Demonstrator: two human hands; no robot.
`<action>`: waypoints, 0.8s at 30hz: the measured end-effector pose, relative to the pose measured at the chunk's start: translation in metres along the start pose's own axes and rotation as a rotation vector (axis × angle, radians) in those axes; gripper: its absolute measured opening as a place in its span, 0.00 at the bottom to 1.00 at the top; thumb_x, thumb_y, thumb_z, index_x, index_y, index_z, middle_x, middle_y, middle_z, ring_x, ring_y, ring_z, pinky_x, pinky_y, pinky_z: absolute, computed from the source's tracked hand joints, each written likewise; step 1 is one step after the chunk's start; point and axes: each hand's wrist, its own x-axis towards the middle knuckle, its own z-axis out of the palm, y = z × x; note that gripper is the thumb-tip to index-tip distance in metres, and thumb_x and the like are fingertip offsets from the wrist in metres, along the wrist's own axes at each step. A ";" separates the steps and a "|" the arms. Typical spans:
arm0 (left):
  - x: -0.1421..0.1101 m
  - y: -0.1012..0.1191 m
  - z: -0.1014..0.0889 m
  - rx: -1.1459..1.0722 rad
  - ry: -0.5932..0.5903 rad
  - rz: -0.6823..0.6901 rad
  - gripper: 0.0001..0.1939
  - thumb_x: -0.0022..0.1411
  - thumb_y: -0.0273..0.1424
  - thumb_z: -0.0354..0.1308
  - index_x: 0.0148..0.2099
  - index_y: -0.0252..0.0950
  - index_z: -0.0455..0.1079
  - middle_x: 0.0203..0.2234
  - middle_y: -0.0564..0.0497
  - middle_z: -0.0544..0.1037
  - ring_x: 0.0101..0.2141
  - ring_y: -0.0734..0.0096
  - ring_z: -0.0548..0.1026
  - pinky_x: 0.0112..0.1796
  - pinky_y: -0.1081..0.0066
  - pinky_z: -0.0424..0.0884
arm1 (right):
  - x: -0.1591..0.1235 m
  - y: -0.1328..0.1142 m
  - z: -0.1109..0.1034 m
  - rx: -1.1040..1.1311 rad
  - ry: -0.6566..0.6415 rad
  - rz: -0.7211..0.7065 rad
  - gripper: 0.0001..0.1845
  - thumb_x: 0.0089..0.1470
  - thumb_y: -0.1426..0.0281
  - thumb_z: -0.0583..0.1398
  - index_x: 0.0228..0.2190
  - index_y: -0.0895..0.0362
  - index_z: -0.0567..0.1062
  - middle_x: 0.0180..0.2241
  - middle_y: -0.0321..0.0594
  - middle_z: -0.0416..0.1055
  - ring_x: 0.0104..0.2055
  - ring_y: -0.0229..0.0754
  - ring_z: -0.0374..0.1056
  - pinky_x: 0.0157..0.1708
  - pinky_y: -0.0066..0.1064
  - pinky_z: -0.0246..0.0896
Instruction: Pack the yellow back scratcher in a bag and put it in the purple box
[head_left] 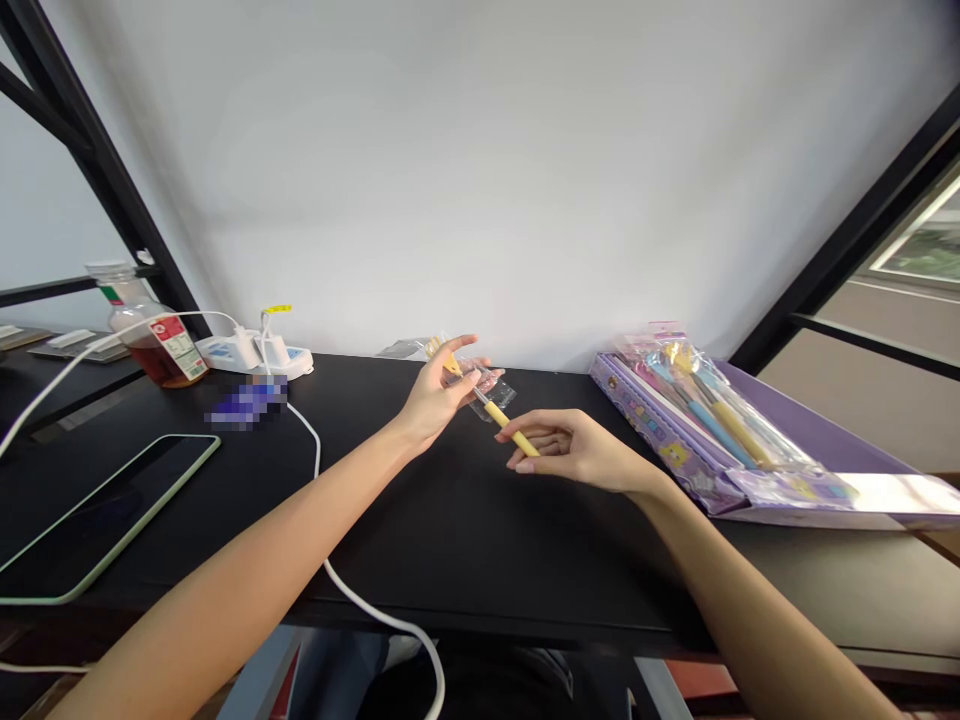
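Leans nearest to the camera with the left forearm (pixel 300 545), over the black bench (pixel 480 560). At far left, has a phone (pixel 105 515), then a bottle (pixel 161 345) of brown liquid and a white power strip (pixel 300 363). With the left hand (pixel 439 395), fingers partly spread, holds the yellow pen (pixel 495 412) near its ornamented end, beside a clear wrapper (pixel 495 392). With the right hand (pixel 570 450), half curled, pinches the lower barrel, slanted above the bench. Farther right, has wrapped pens (pixel 720 425) upon a purple box (pixel 667 445).
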 end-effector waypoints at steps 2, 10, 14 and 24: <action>-0.001 0.002 0.002 -0.006 -0.041 -0.026 0.23 0.64 0.22 0.59 0.60 0.40 0.63 0.48 0.46 0.76 0.48 0.62 0.78 0.58 0.54 0.68 | -0.002 -0.001 0.000 0.050 -0.057 -0.007 0.32 0.45 0.67 0.73 0.52 0.57 0.75 0.42 0.46 0.78 0.47 0.50 0.75 0.48 0.41 0.72; 0.003 0.010 -0.010 -0.063 -0.073 -0.033 0.19 0.65 0.23 0.60 0.56 0.39 0.66 0.44 0.47 0.77 0.49 0.61 0.79 0.59 0.53 0.65 | -0.005 -0.008 -0.004 0.121 -0.067 -0.039 0.40 0.43 0.69 0.74 0.58 0.53 0.71 0.50 0.47 0.76 0.49 0.51 0.75 0.46 0.40 0.73; 0.005 0.009 -0.013 -0.080 -0.079 -0.018 0.13 0.66 0.26 0.60 0.53 0.36 0.69 0.42 0.47 0.78 0.49 0.60 0.78 0.60 0.53 0.64 | -0.003 -0.005 -0.006 0.029 0.291 -0.144 0.35 0.38 0.67 0.76 0.48 0.55 0.72 0.29 0.37 0.77 0.30 0.45 0.76 0.32 0.34 0.71; -0.019 -0.014 0.021 0.311 -0.460 -0.048 0.14 0.67 0.36 0.58 0.52 0.39 0.75 0.44 0.45 0.78 0.47 0.61 0.76 0.52 0.61 0.70 | 0.006 0.010 -0.001 -0.184 0.508 -0.133 0.34 0.38 0.56 0.75 0.44 0.52 0.69 0.26 0.32 0.70 0.25 0.39 0.66 0.25 0.31 0.61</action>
